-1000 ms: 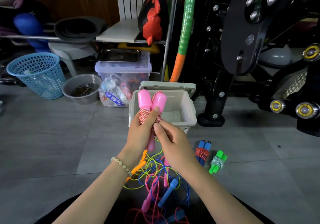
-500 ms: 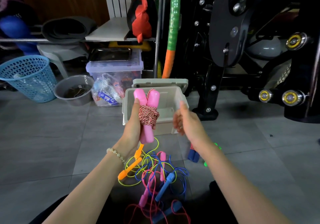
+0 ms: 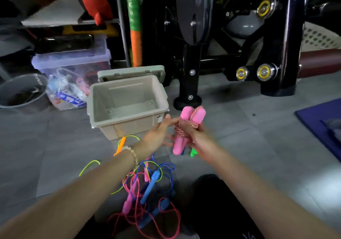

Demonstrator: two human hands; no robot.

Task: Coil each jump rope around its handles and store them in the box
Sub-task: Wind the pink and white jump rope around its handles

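Observation:
A pink-handled jump rope [image 3: 191,116], its red-and-white cord coiled around both handles, is held just right of the beige box [image 3: 127,126]. My right hand [image 3: 198,137] grips it around the coiled middle. Beside the bundle on its left is my left hand [image 3: 156,137], fingers spread and holding nothing. The box stands open and I see nothing inside it. Loose ropes [image 3: 147,183] with blue, pink and orange handles lie tangled on the floor between my arms. A green handle [image 3: 192,152] peeks out under my right hand.
The box lid [image 3: 131,71] leans behind the box. A clear storage tub [image 3: 72,59] and a grey bowl [image 3: 22,92] sit to the left. Black gym machine legs [image 3: 188,83] stand right behind the box. A blue mat [image 3: 321,126] lies at the right edge.
The coiled pink rope has passed from my left hand to my right and moved to the right of the box. My left hand has let go and opened. The view swung right.

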